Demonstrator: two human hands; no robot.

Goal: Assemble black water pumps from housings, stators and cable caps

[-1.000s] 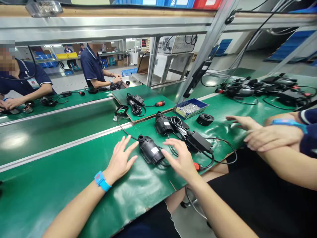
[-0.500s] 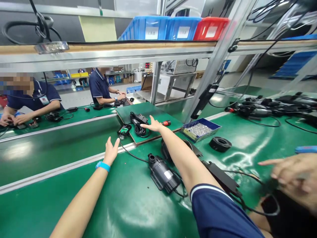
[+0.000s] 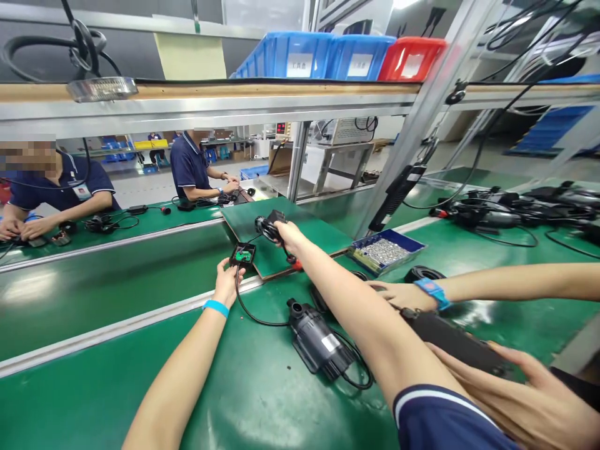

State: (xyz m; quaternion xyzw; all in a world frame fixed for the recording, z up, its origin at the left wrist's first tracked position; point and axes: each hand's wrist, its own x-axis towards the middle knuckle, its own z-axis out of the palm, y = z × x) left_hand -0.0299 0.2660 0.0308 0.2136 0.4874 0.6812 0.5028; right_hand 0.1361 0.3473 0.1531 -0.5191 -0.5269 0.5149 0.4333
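Near the middle, my left hand (image 3: 227, 285) has its fingers closed around a small open black box (image 3: 250, 249) with a green circuit board inside. From that box a black cable curves down toward a black pump (image 3: 321, 340), which lies on the green table (image 3: 262, 400). My right hand (image 3: 289, 235) grips a bundled black cable (image 3: 266, 229) just above a green board (image 3: 319, 231). A dark block shows at the top of the bundle, and a red connector (image 3: 295, 263) hangs under my hand.
At the right, a co-worker's hands (image 3: 407, 295) hold a long black case (image 3: 462, 344) close to my right arm. A blue tray of small metal parts (image 3: 384, 250) stands beside the board. Black cable coils (image 3: 424, 274) lie behind. A metal post (image 3: 403, 156) rises beyond the tray.
My left hand has closed on the black box. My right hand has taken hold of the cable bundle and lifted it off the board. The co-worker's hands have moved in with the case.
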